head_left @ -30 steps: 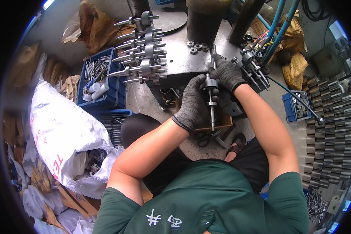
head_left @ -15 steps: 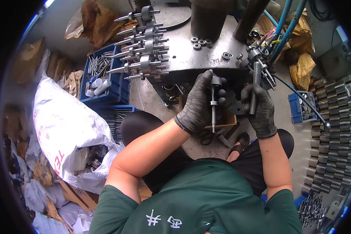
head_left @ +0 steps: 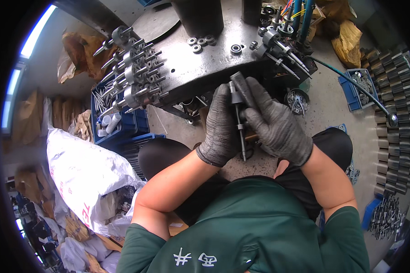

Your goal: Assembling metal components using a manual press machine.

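Observation:
Both my hands wear grey knit gloves and meet just below the front edge of a steel machine table (head_left: 205, 68). My left hand (head_left: 222, 127) is wrapped around a slim steel shaft (head_left: 240, 136) that points down past my wrist. My right hand (head_left: 273, 120) grips the dark upper end of the same shaft, fingers lying over its top. Small ring bearings (head_left: 200, 42) lie loose on the table above my hands.
A cluster of finished shaft assemblies (head_left: 132, 73) sticks out at the table's left. More shaft parts and coloured hoses (head_left: 284, 43) sit at the right. Blue bins (head_left: 111, 123) of rods stand on the floor left, a white sack (head_left: 84, 173) below them, rows of steel cylinders (head_left: 396, 113) right.
My right hand left the shaft parts at the table's right, dropped down, then came in against my left hand and closed on the top of the shaft. The view has tilted closer.

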Motion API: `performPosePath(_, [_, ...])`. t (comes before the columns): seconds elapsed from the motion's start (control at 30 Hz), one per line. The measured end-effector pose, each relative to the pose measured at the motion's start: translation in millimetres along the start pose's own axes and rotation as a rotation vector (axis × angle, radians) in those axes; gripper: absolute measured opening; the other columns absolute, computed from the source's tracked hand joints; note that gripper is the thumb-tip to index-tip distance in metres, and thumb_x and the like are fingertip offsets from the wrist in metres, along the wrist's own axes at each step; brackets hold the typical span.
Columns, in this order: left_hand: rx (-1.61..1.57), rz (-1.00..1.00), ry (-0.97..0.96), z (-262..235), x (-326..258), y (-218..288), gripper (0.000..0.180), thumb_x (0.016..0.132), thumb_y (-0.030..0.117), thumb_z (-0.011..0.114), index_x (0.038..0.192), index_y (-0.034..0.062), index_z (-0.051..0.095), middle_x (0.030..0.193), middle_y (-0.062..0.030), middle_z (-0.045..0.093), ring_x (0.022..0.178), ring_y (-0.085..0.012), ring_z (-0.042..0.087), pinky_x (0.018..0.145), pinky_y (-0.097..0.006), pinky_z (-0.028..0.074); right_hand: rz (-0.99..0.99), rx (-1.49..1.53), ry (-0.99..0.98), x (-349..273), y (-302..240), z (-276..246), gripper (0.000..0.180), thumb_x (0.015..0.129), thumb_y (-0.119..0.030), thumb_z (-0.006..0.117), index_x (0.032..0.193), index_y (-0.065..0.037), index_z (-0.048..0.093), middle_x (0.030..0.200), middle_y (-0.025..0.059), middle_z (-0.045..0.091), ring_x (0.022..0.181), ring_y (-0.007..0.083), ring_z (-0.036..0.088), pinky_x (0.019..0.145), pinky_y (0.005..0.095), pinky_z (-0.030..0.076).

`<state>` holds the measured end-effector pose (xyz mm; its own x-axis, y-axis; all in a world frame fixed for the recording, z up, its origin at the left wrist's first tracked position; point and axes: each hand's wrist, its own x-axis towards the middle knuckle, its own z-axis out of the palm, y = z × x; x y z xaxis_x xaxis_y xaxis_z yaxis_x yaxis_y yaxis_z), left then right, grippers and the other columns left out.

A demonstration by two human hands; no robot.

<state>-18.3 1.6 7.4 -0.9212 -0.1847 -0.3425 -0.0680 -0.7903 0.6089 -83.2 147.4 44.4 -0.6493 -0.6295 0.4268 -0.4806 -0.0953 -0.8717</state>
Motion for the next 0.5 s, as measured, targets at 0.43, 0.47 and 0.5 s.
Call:
performPosePath(0.43, [-0.61, -0.264, -0.237, 5.8, -1.4, 15.5, 0.046, 0.101, 0.051, 0.056, 0.12, 0.0086, 0.06, 0.094, -0.0047, 0.064, 0.058, -0.0052, 0.047, 0.048, -0.021, 0.042, 0.659, 1.146, -0.122, -1.6, 21.8, -16.8, 0.056, 0.101, -0.034, 0.052, 0.144, 0.002, 0.045, 0.065, 0.0039, 0.052, 0.055, 0.0134, 0.056, 0.052, 0.0227, 0.049])
performPosePath(0.47, [-0.605, -0.231, -0.286, 0.3, 0.7, 13.3, 0.05, 0.101, 0.051, 0.057, 0.123, 0.006, 0.059, 0.105, -0.0104, 0.064, 0.058, -0.0058, 0.046, 0.049, -0.021, 0.043, 0.621, 1.153, -0.026, 3.7, 10.4, -15.2, 0.054, 0.101, -0.034, 0.052, 0.141, 0.002, 0.047, 0.064, 0.0037, 0.052, 0.051, 0.0128, 0.051, 0.048, 0.0236, 0.045])
performPosePath(0.5, [-0.607, -0.223, -0.285, -2.6, 2.5, 12.3, 0.05, 0.101, 0.051, 0.057, 0.123, 0.006, 0.059, 0.105, -0.0104, 0.064, 0.058, -0.0058, 0.046, 0.049, -0.021, 0.043, 0.582, 1.158, 0.07, 7.2, 4.3, -13.6, 0.052, 0.101, -0.034, 0.052, 0.138, 0.002, 0.05, 0.064, 0.0035, 0.052, 0.047, 0.0123, 0.046, 0.043, 0.0244, 0.041])
